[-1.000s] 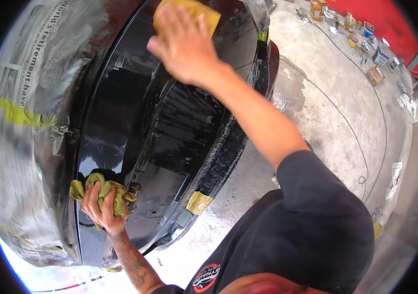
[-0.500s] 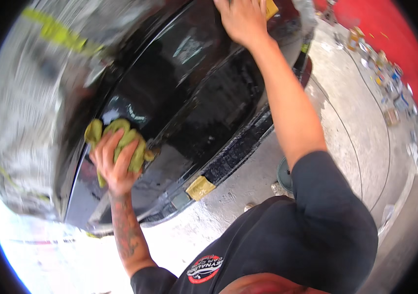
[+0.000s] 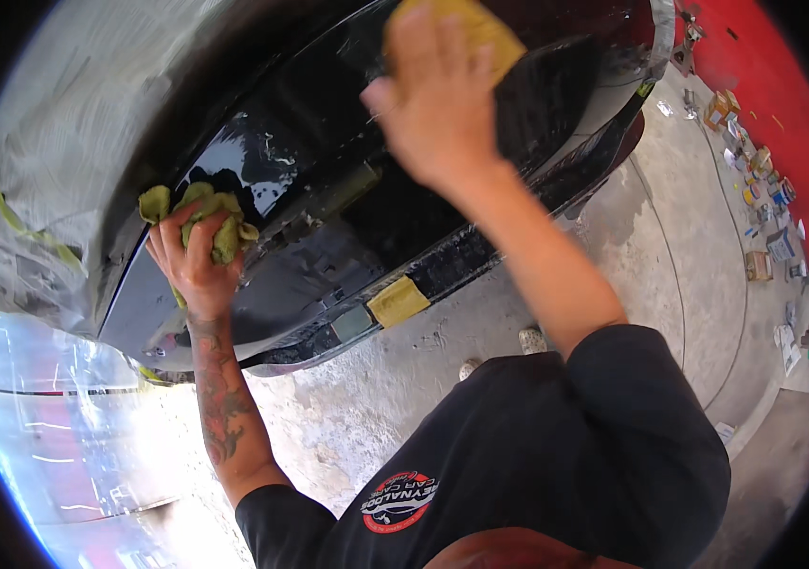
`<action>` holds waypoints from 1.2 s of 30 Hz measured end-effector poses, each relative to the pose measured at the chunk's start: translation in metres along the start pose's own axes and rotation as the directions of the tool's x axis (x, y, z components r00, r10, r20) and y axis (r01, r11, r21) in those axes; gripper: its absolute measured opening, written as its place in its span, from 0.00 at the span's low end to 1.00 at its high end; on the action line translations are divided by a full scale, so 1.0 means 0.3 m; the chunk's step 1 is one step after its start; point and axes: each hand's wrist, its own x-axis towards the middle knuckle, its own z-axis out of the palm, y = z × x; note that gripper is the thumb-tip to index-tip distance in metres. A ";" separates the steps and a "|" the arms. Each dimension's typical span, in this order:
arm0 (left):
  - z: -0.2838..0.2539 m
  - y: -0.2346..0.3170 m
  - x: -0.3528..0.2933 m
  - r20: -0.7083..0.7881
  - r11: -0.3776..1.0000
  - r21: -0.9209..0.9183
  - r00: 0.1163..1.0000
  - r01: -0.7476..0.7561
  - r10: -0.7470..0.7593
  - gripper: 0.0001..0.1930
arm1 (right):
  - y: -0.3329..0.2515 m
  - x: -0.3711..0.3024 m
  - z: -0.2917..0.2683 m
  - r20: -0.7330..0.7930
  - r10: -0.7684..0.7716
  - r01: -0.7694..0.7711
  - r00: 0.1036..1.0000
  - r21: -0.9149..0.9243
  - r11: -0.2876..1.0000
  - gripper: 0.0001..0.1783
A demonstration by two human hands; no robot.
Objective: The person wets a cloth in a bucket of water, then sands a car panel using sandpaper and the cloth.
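A glossy black car body panel [image 3: 328,251] with wet-looking patches fills the area in front of me. My left hand [image 3: 198,261] is closed around a crumpled yellow-green cloth [image 3: 222,228], which rests against the panel's left part. Farther up and to the right, my right hand [image 3: 444,119] lies over a yellow sheet of sandpaper [image 3: 494,43], pressing it to the panel with fingers stretched along it. Part of that sheet is hidden under the fingers. A second, smaller yellow sandpaper piece [image 3: 399,302] sits on the panel's lower ledge beside a grey-green pad [image 3: 351,323].
Cloudy plastic sheeting [image 3: 54,190] with yellow-green tape covers the car at left. Along the red wall [image 3: 774,76] stand several cans and boxes [image 3: 757,266]. Dark cords [image 3: 662,228] run over the concrete floor [image 3: 603,294]. My shoes [image 3: 529,339] show below the panel.
My right hand has moved left and nearer with the yellow sandpaper, bringing the sheet into fuller view. My left hand, still gripping the cloth, appears slightly higher and farther left as the view shifted.
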 end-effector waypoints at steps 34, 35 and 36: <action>0.069 -0.085 -0.080 -0.235 0.994 -0.092 0.971 -0.058 0.035 0.20 | -0.442 -0.214 0.127 0.084 -0.336 0.312 0.938 0.212 0.926 0.39; 0.062 -0.088 -0.084 -0.241 0.995 -0.087 0.970 -0.056 0.034 0.20 | -0.399 -0.193 0.120 0.096 -0.353 0.330 0.931 0.196 0.923 0.40; 0.053 -0.087 -0.079 -0.244 0.995 -0.082 0.969 -0.057 0.036 0.20 | -0.346 -0.144 0.081 0.074 -0.264 0.259 0.962 0.070 0.963 0.40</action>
